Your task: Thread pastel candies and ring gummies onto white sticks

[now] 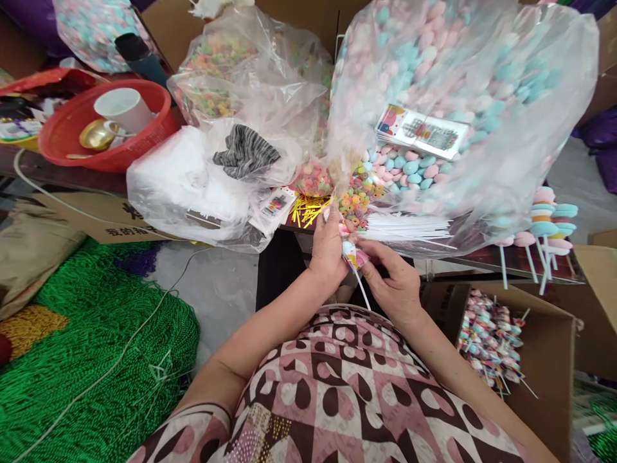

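Note:
In front of my belly, both hands are on a candy lollipop (351, 249) in a small printed wrapper, its white stick pointing down toward me. My left hand (330, 247) has its fingers closed round the upper part of the candy. From the other side, my right hand (393, 276) pinches the wrapper's lower edge near the stick. Just beyond my fingers lie gold twist ties (308, 211), small ring candies (359, 200) and a bundle of white sticks (407, 227). Printed wrappers (277, 204) lie beyond my left hand.
A big clear bag of pink and blue candies (419, 167) bears a stack of wrappers (421, 132). Unwrapped lollipops (542, 225) stand at the table's right edge, above a carton of wrapped lollipops (491, 341). A red basket (159, 128) stands left; green bead strings (96, 360) cover the floor.

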Demonstrator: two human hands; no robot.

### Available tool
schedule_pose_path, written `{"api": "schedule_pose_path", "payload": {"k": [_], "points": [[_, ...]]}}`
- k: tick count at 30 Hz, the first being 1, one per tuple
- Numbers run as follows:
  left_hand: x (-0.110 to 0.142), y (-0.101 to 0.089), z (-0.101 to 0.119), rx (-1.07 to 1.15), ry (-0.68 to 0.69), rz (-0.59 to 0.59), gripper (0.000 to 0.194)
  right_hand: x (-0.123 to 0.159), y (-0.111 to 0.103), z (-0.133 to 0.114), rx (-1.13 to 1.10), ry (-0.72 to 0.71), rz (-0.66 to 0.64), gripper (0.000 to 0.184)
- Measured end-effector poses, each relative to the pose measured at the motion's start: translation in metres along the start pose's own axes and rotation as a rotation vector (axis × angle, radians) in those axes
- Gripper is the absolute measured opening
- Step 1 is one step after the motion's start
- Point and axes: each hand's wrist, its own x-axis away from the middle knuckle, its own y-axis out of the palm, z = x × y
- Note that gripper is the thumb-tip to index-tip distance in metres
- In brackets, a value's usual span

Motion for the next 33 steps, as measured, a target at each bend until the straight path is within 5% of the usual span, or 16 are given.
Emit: {"api": "schedule_pose_path", "payload": {"k": [4,7,11,13,16,21,27,33], "points": [[0.002,0.001,0.000,-0.009,-0.005,0.003,0.046,0.002,-0.003,0.000,0.056,-0.113,0.056,0.017],[0.001,0.002,0.003,-0.018,0.030,-0.025,0.043,0.004,-0.008,-0.005,-0.035,-0.041,0.035,0.015],[-0.001,0.002,0.014,-0.061,0.160,-0.051,0.032,0.006,-0.017,-0.015,-0.413,0.430,-0.055,0.024],[-0.001,0.005,0.019,-0.112,0.229,-0.072,0.031,0.007,-0.018,-0.020,-0.637,0.669,-0.242,0.035],[0.003,0.010,0.023,-0.165,0.255,-0.146,0.042,0.009,-0.015,-0.026,-0.739,0.827,-0.450,0.039],[0.015,0.006,0.021,-0.185,0.139,-0.270,0.058,0.012,-0.008,-0.025,-0.722,0.834,-0.230,0.031],[0.026,-0.020,0.005,-0.471,-0.104,-0.460,0.038,0.011,-0.008,-0.015,-0.755,0.808,-0.103,0.032],[0.020,-0.026,0.004,-0.785,0.142,-0.382,0.032,0.010,-0.014,-0.013,-0.731,0.786,-0.170,0.032]]}}
